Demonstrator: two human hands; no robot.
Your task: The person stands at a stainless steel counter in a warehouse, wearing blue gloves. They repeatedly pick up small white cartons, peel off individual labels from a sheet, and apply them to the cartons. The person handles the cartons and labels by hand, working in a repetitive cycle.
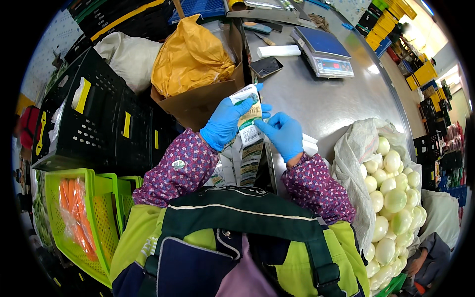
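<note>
A long strip of printed labels, white with green and brown patches, hangs in front of my chest. My left hand, in a blue glove, is closed on its upper part, with fingertips showing behind it. Thumb and forefinger of my right hand, also gloved in blue, pinch the strip's right edge. Below the hands the strip runs down towards my apron, over more pale label strips lying beside the table edge. A white roll shows just right of my right wrist, partly hidden by it.
Peeled white onions fill an open sack at right. A scale, phone and white roll rest on the metal table. Left are a carton with a yellow bag, black crates, and bagged carrots.
</note>
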